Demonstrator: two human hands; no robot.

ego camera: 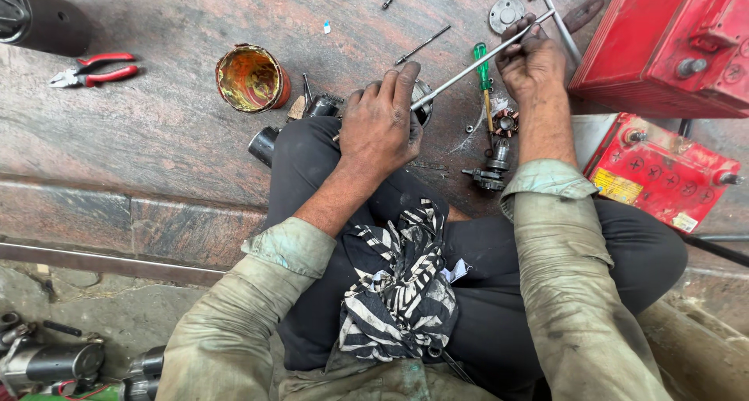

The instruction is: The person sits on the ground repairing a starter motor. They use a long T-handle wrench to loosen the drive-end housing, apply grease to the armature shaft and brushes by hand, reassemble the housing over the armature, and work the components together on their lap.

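My left hand (380,118) is closed over a round metal motor part (422,104) resting against my knee, hiding most of it. My right hand (532,64) grips the far end of a long thin metal rod (468,68) that runs down-left into that part. A green-handled screwdriver (483,67) lies just under the rod. Beside my right wrist sits a small armature with copper windings (499,140). A black-and-white patterned cloth (399,288) lies in my lap.
An open orange tin (251,78) and a black cylinder (264,144) sit left of my hands. Red-handled pliers (94,71) lie far left. Two red batteries (663,171) stand at right. A round metal cover (506,13) and loose bolts (422,45) lie beyond. Motor parts (47,362) rest bottom left.
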